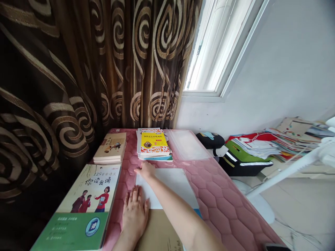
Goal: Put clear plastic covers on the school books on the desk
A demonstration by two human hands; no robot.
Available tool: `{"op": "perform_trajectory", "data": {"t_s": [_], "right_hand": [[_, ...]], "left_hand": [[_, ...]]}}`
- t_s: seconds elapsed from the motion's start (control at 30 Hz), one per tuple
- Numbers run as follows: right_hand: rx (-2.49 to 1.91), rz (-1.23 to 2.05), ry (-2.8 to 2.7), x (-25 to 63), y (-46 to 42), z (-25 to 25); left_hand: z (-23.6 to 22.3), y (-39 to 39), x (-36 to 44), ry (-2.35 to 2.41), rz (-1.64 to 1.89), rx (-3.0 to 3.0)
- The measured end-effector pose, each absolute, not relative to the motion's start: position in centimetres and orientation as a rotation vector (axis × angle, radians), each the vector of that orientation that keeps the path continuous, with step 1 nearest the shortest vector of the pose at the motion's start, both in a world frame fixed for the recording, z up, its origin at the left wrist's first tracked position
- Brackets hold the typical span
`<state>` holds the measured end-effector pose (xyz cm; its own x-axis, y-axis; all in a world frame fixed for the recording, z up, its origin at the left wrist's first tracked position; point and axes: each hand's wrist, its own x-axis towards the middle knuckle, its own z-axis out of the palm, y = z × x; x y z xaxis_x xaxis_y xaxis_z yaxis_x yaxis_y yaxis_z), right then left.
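My left hand (134, 211) lies flat, fingers together and stretched out, on the pink quilted table cover (222, 198), pressing the left edge of a white sheet (172, 184). My right hand (145, 170) reaches across to the sheet's far left corner, fingers closed on that corner. A brown paper (157, 233) lies under my forearm. Just beyond the right hand sits a stack of books topped by a yellow one (154, 143).
A large green-and-white book (83, 205) lies at the left, a beige book (111, 148) behind it. A clear plastic sleeve (187, 144) lies at the back right. Brown swirl curtains hang behind. Piles of papers (274, 143) and a black bag (211, 141) lie right of the table.
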<state>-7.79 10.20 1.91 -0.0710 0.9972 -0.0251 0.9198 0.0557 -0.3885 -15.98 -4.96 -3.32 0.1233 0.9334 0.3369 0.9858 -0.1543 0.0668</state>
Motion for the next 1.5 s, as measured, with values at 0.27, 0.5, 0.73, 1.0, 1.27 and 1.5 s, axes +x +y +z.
{"op": "perform_trajectory", "data": {"t_s": [0.27, 0.5, 0.73, 1.0, 1.27, 1.5], "right_hand": [[-1.868, 0.542, -2.221, -7.3, 7.7, 1.5], [-1.919, 0.547, -2.242, -7.4, 10.2, 1.8], [-1.855, 0.315, -2.122, -8.2, 9.3, 1.4], [-1.387, 0.431, -2.499, -0.5, 2.9, -0.6], [-1.854, 0.601, -2.332, 13.3, -2.3, 0.1], [-1.814, 0.456, -2.225, 14.1, -2.7, -0.1]], "left_hand": [[-3.6, -4.8, -15.9, -1.946, -0.379, -2.218], [-3.9, -4.8, -16.0, -1.91, -0.407, -2.217], [-4.2, -4.8, -16.4, -1.842, -0.421, -2.216], [-4.4, -4.4, -16.6, -1.762, -0.422, -2.191], [-3.1, -4.9, -16.2, -1.824, -0.291, -2.158], [1.3, -3.8, -8.6, -1.899, 0.097, -2.333]]}}
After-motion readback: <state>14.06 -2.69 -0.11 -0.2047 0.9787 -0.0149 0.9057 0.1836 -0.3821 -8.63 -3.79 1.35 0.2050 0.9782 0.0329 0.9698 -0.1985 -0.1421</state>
